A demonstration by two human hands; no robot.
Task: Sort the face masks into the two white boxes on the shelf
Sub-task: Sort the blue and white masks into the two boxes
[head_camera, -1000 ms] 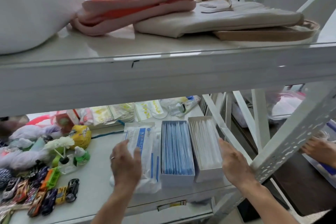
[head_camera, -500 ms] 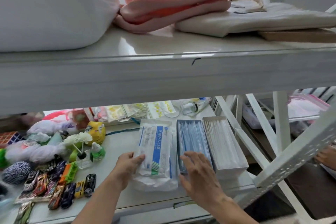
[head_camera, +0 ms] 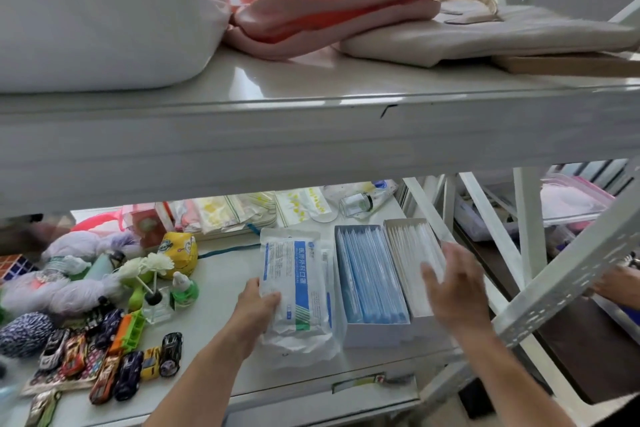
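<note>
Two white boxes stand side by side on the lower shelf. The left box (head_camera: 377, 333) is filled with blue face masks (head_camera: 369, 274); the right box (head_camera: 424, 319) holds white face masks (head_camera: 407, 250). Left of them lies a clear plastic mask packet (head_camera: 298, 288) with blue print. My left hand (head_camera: 258, 312) holds that packet at its left edge, thumb on top. My right hand (head_camera: 453, 288) hovers blurred over the white-mask box, fingers spread and straight, holding nothing.
Toy cars (head_camera: 114, 360), yarn balls (head_camera: 24, 333), small bottles (head_camera: 183, 291) and a yellow toy (head_camera: 178, 253) crowd the shelf's left. The upper shelf (head_camera: 311, 135) carries folded bags (head_camera: 346, 10). A diagonal white brace (head_camera: 568, 274) runs at the right. Another person's hand (head_camera: 620, 288) shows far right.
My right hand moved from the blue-mask box rightward over the white-mask box. My left hand stayed on the packet's left edge. The camera shifted slightly.
</note>
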